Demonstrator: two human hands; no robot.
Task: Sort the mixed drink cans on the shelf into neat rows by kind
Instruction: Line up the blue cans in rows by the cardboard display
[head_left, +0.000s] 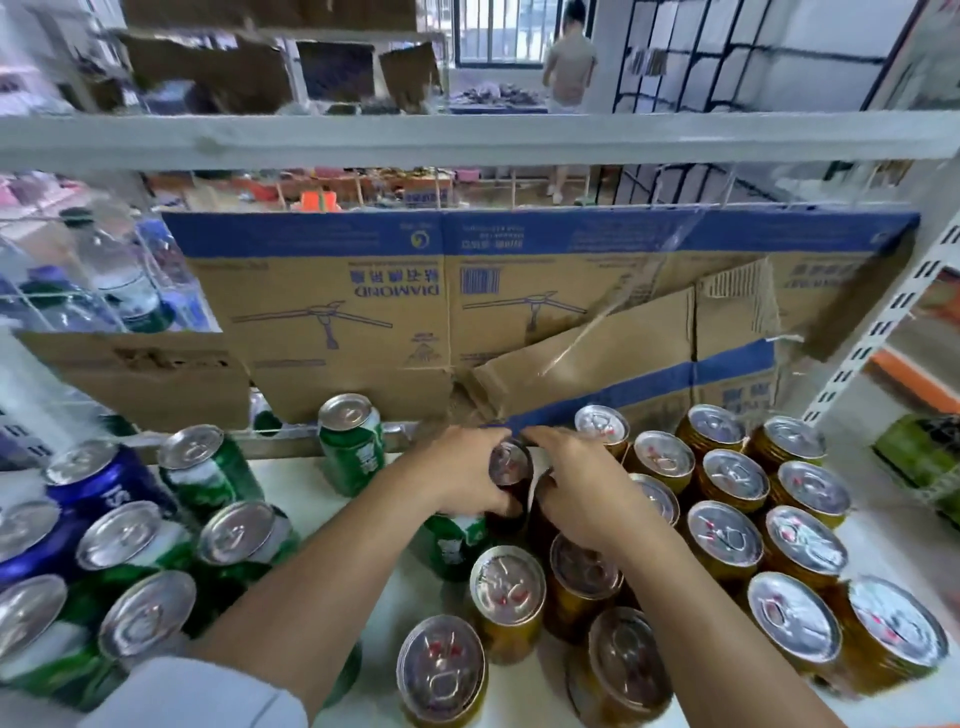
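My left hand (462, 470) is curled round a dark can (509, 465) that stands upright just in front of the cardboard box (337, 312), below the torn middle of its lower edge; my right hand (582, 488) lies against the same can from the other side, fingers reaching over its far edge, but I cannot tell whether it grips that can, another beneath the palm, or nothing; the gold cans (727, 540) crowd the shelf (311, 499) in front of the box's right half, already in rough rows; the green cans (208, 467) and blue cans (104, 478) huddle in front of its left half, with one green can (353, 441) alone, nearest the box; another green one (452, 540) sits under my left wrist, further from the box than the dark can; I judge these cans to be full, so fairly heavy for their size and stiff while sealed, though the thin wall would dent under a hard squeeze; the painted sides look smooth and could slip, so I would take each one round the middle of the body with thumb opposite fingers, or pinch under the top rim where neighbours stand too tight to get fingers down; lifted straight up, it should clear the rims beside it without knocking them.
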